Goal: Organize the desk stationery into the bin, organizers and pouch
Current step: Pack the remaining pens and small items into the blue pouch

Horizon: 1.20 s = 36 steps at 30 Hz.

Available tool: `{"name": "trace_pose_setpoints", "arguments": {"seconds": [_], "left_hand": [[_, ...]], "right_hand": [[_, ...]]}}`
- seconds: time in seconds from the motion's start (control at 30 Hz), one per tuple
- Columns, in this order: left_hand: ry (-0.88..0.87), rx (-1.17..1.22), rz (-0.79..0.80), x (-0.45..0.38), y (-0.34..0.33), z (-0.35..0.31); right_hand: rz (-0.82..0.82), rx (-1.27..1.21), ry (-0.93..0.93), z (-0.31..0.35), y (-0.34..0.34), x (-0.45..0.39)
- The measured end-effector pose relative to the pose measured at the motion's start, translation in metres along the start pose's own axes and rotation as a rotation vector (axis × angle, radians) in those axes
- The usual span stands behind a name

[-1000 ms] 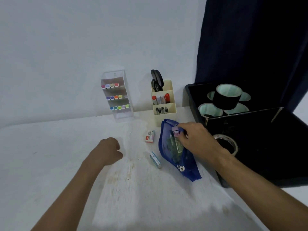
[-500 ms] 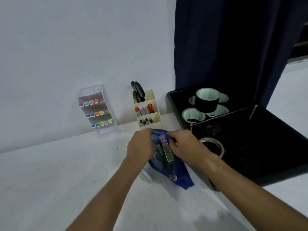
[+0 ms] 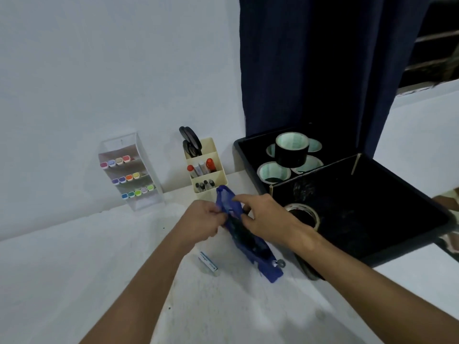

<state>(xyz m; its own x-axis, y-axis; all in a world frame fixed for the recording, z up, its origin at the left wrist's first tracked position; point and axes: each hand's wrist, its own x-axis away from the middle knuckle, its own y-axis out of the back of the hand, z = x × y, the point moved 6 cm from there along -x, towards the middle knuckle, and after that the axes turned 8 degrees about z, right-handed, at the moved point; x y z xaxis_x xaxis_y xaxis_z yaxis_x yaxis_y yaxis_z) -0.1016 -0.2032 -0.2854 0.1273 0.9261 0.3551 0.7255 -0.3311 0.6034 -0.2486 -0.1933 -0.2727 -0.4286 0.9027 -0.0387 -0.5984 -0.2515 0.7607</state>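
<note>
A blue mesh pouch [image 3: 250, 247] lies on the white desk, its zipper pull at the near end. My left hand [image 3: 202, 220] pinches the pouch's left edge. My right hand [image 3: 267, 219] grips the right edge, index finger stretched over the opening. Dark items show inside the pouch. A small white and blue box [image 3: 208, 261] lies on the desk just left of the pouch. The black bin [image 3: 372, 209] at the right holds several tape rolls [image 3: 291, 151].
A clear marker rack [image 3: 131, 175] with coloured markers stands against the wall. Beside it a cream organizer [image 3: 207, 167] holds scissors, pens and markers. A dark curtain [image 3: 323, 70] hangs behind the bin. A loose tape roll [image 3: 304, 214] lies in the bin's near compartment.
My left hand came from the desk to the pouch and took its left edge. The pink-topped item my right hand held over the opening is no longer visible. The small red box is hidden.
</note>
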Motion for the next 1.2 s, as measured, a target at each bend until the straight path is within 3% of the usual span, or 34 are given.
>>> {"name": "trace_pose_setpoints", "arguments": {"seconds": [0.13, 0.2, 0.33, 0.43, 0.5, 0.73, 0.87, 0.93, 1.07, 1.2], "left_hand": [[0.014, -0.053, -0.085, 0.002, 0.009, 0.001], [0.051, 0.011, -0.055, 0.004, 0.005, 0.005], [0.099, 0.145, -0.032, 0.001, 0.003, 0.014], [0.109, 0.222, -0.014, 0.0, 0.001, 0.015], [0.076, 0.213, -0.002, 0.0, 0.001, 0.013], [-0.114, 0.026, -0.039, 0.02, 0.011, -0.016], [-0.319, 0.015, 0.072, 0.046, 0.005, -0.051], [-0.358, -0.028, 0.093, 0.052, 0.002, -0.059], [-0.387, -0.01, -0.038, 0.045, 0.007, -0.062], [-0.355, 0.137, -0.009, 0.04, 0.005, -0.069]], "right_hand": [[-0.014, -0.072, -0.023, 0.007, 0.006, 0.009], [0.01, -0.09, -0.058, 0.011, 0.001, 0.015], [0.198, -0.184, -0.213, 0.018, -0.023, 0.047], [0.309, -0.031, -0.319, 0.022, -0.041, 0.076], [0.228, 0.019, -0.331, 0.019, -0.046, 0.082], [-0.189, -0.291, -0.129, 0.018, -0.009, 0.073], [-0.385, -0.389, -0.083, 0.019, 0.012, 0.072], [-0.429, -0.379, -0.073, 0.017, 0.015, 0.071], [-0.429, -0.36, -0.047, 0.016, 0.014, 0.068], [-0.452, -0.299, -0.042, 0.012, 0.013, 0.064]]}}
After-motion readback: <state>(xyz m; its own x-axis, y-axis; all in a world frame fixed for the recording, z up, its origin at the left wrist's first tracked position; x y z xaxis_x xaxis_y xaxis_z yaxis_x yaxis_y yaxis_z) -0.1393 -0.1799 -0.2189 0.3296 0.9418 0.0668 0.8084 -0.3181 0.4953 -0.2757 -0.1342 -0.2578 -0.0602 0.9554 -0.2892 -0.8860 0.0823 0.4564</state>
